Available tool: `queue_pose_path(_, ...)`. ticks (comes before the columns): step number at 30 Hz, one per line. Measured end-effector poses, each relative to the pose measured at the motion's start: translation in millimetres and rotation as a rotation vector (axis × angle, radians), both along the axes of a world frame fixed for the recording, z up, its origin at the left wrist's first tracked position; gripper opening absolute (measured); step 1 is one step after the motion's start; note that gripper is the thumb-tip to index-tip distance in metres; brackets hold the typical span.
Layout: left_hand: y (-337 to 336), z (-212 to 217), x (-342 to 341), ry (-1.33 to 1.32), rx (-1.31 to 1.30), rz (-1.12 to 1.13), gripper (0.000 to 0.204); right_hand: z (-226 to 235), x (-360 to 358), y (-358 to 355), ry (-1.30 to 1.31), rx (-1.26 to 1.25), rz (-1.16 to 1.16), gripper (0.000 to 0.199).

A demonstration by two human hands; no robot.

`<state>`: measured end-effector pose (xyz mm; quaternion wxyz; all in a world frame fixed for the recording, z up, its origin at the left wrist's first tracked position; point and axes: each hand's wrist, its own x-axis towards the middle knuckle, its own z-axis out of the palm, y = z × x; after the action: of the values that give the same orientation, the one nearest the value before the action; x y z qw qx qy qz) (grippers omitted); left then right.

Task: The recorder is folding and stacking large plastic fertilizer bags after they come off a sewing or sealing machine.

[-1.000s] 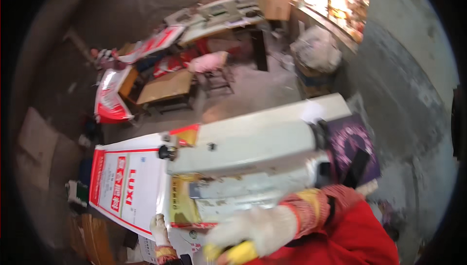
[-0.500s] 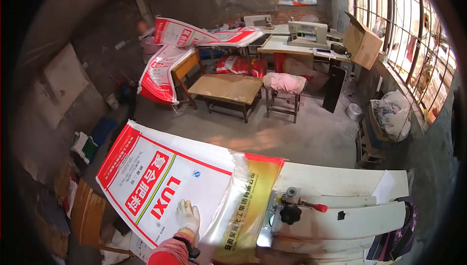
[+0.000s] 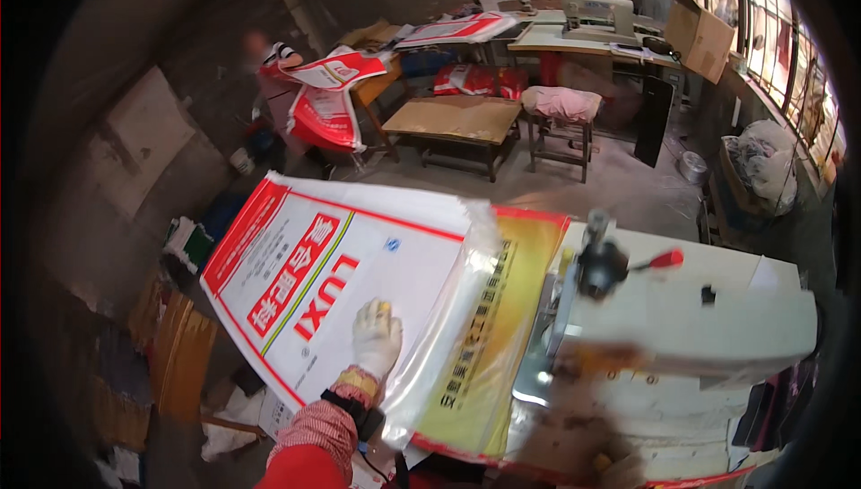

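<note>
My left hand [image 3: 377, 336], in a white glove with a dark band at the wrist, rests flat on a white and red printed woven sack [image 3: 421, 274]. Its fingers lie on the sack without gripping it. To the right, a yellow, clear-edged printed sack [image 3: 480, 345] overlaps it and reaches the sewing machine [image 3: 717, 327]. That machine has a black knob [image 3: 603, 269] and a red-tipped lever [image 3: 664, 259]. My right hand [image 3: 578, 435] seems to be the brown smear in front of the machine; its fingers are too blurred to read.
At the far left another person [image 3: 278, 76] stands by red and white sacks [image 3: 327, 117]. A low bench [image 3: 453, 119] and a pink-covered stool [image 3: 560, 103] stand beyond the sacks. Farther back is another sewing machine [image 3: 599, 18] on a table. A wooden chair [image 3: 179, 354] is at left.
The view has shifted, raising the near sacks and machine in the picture. My left hand stays on the sack, its fingers less spread. The brown blur has come up before the machine. The other person shows more.
</note>
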<state>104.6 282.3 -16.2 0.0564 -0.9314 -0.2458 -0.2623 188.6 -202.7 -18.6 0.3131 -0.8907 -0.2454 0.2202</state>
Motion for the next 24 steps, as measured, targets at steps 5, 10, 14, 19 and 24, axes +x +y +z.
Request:
queue_pose_path(5, -46.8, -1.3, -59.7, 0.109, 0.027, -0.161, 0.038, -39.5, -10.8, -1.4, 0.075, 0.349, -0.271, 0.017)
queue_pose_path(10, -68.0, 12.6, -154.6, 0.234, -0.001, -0.297, 0.049, -26.7, -44.8, 28.2, 0.369, 0.774, -0.395, 0.012)
queue_pose_path(14, -45.5, 11.5, -206.8, 0.217, -0.014, -0.561, 0.072, -21.2, -89.0, 69.6, 0.53, 0.782, -0.217, 0.013)
queue_pose_path(19, -39.7, 18.1, -232.6, 0.287, 0.195, -0.652, 0.07, -6.3, -130.8, 138.8, 0.062, 0.508, 0.022, 0.018)
queue_pose_path(24, 9.7, -27.7, -219.6, -0.052, 0.056, -0.419, 0.021, 7.7, -165.8, 227.6, -0.244, 0.191, 0.238, 0.053)
